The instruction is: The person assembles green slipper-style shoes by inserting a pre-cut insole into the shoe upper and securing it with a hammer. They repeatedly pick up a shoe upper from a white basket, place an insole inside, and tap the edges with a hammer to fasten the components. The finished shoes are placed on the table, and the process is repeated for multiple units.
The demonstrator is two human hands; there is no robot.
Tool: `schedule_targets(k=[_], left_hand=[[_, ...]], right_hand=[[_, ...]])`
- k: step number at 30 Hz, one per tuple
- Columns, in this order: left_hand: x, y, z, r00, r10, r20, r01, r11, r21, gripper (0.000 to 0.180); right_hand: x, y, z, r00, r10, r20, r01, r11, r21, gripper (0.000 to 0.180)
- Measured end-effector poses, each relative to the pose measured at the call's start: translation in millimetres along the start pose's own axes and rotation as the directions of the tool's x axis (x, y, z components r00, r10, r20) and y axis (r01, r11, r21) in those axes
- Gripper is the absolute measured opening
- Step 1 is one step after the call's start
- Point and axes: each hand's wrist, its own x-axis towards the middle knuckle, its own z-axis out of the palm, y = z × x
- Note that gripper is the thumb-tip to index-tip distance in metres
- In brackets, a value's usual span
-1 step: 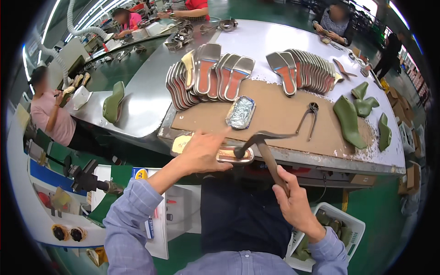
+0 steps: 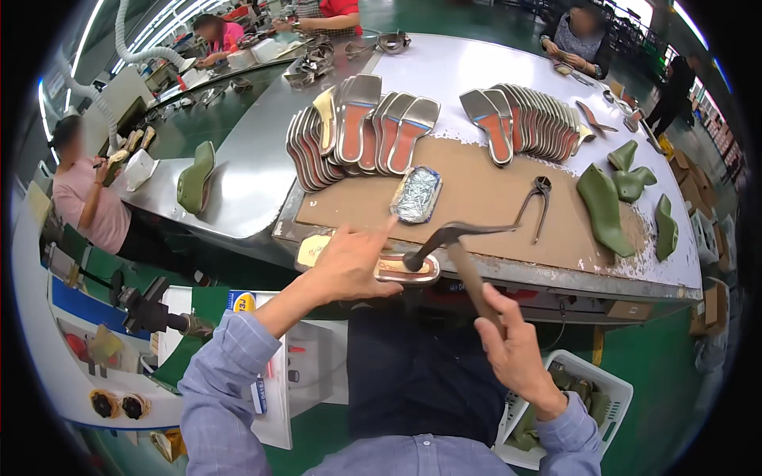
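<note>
My right hand (image 2: 514, 349) is closed around the wooden handle of a hammer (image 2: 470, 276). The hammer's round striking face rests on or just over the right end of a shoe insole (image 2: 430, 271), which has a brown-red face and a pale metallic rim. My left hand (image 2: 349, 263) grips this insole across its middle, thumb along the near side and index finger stretched toward a small tray of nails (image 2: 417, 195). Its cream left end shows past my wrist; whatever supports it from below is hidden. Pincers (image 2: 543, 189) lie on the brown board to the right.
Fanned insoles stand in a left stack (image 2: 361, 127) and a right stack (image 2: 532, 123). Green shoe lasts (image 2: 603, 210) lie at the right, another last (image 2: 197, 178) on the metal table. A white basket (image 2: 623, 389) holds more lasts. Several people work around the benches.
The hammer has shifted very slightly left at its head, and its handle has tilted a little in my right hand. My left hand and the insole stay where they were.
</note>
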Motion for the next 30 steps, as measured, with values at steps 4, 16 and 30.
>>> schedule_targets(k=[4, 16, 30], left_hand=[[4, 0, 2, 0.999, -0.042, 0.02, 0.043, 0.999, -0.003, 0.12], [42, 25, -23, 0.955, 0.018, 0.297, -0.024, 1.0, 0.017, 0.071], [-21, -60, -117, 0.807, -0.542, -0.234, 0.076, 0.488, -0.87, 0.072]], right_hand=[[2, 5, 1, 0.988, -0.148, -0.05, 0.14, 0.981, -0.132, 0.052], [57, 135, -96, 0.964, -0.177, -0.2, -0.114, 0.404, -0.908, 0.049], [58, 166, -93, 0.948, -0.202, -0.248, -0.12, 0.494, -0.861, 0.049]])
